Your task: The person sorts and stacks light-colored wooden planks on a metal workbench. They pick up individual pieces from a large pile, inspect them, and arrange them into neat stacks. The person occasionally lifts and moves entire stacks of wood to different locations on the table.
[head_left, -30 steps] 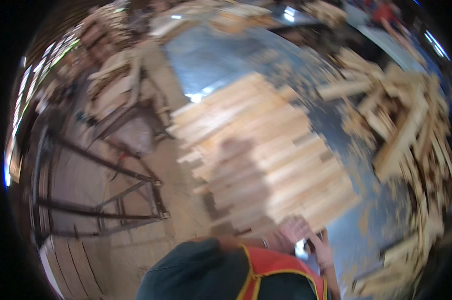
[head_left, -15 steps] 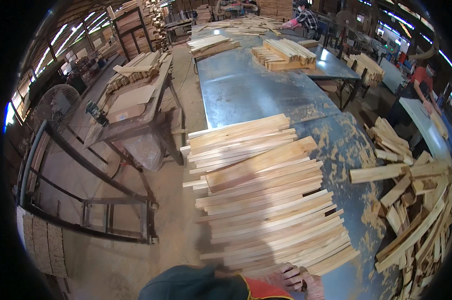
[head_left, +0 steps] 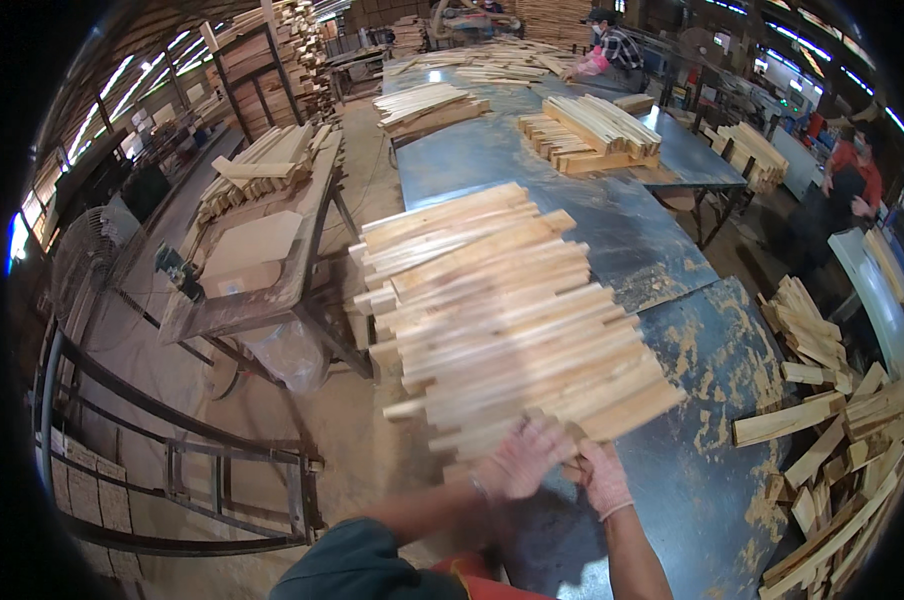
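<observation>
A wide row of pale wooden strips (head_left: 502, 310) lies side by side on the metal-topped table (head_left: 672, 370), its ends uneven on both sides. My left hand (head_left: 522, 458), in a pinkish knit glove, presses at the near edge of the row; motion smears its fingers. Close beside it on the right, my gloved right hand (head_left: 604, 480) has its fingers curled at the end of the nearest strip. A wider board (head_left: 482, 255) rests at a slant on top of the strips toward the far side.
Offcuts (head_left: 842, 440) are heaped at the right. Farther along the table are stacked strips (head_left: 597, 130) and another pile (head_left: 427, 108). A metal frame (head_left: 172, 440) and a wooden bench (head_left: 242, 290) stand at left. Co-workers (head_left: 617, 50) (head_left: 854, 180) are at the back and right.
The row of strips has slid away from me, its far edge now well past the table's seam. Both hands have moved forward with it, and my forearms now show.
</observation>
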